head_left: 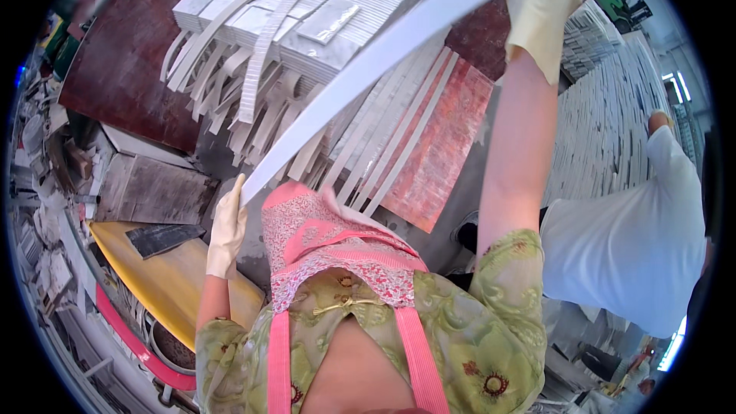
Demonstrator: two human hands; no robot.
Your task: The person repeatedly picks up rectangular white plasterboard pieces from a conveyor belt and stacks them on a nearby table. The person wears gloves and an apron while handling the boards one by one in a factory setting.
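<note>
A long, thin, plain white strip point(402, 40) runs diagonally in front of me, from low left to high right. My left hand point(227, 226), in a cream glove, is closed on its near end beside my pink apron. My right hand point(543, 11), gloved alike, is raised at the top edge around the strip's far end; its fingertips are partly cut off by the frame. Beyond the strip stands a tall stack of white-grey slats point(307, 27) with loose strips hanging off its near side. More narrow strips lie on a reddish board point(441, 149), below the held strip.
Tight rows of slats point(602, 126) fill the right side. A person in a white shirt point(625, 238) stands close on my right. Dark red boards point(134, 54), a wooden box point(157, 190) and a yellow panel point(169, 280) with a dark slab on it are at left.
</note>
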